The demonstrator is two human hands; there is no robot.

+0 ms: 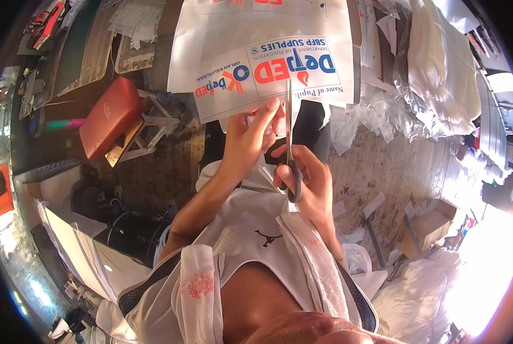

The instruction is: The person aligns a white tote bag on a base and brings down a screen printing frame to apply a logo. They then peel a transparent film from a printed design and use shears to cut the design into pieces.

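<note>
A white sheet (228, 34) with blue, red and orange print lies in front of me, its near edge hanging toward my lap. My left hand (250, 137) pinches that near edge, thumb on top; a bit of white shows between its fingers. Held in my right hand (313, 183) is a pair of scissors (294, 178) with dark handles, fingers through the loops. The long blades point away from me and lie at the sheet's near edge, over the printed part. Whether the blades are spread or closed cannot be made out.
A red cushioned seat (110, 117) on a wooden frame stands to the left. White sheets (439, 74) and clear plastic (376, 114) lie at the right. A cardboard box (431, 226) sits on the worn wooden floor (359, 178), with white bags (417, 286) nearby.
</note>
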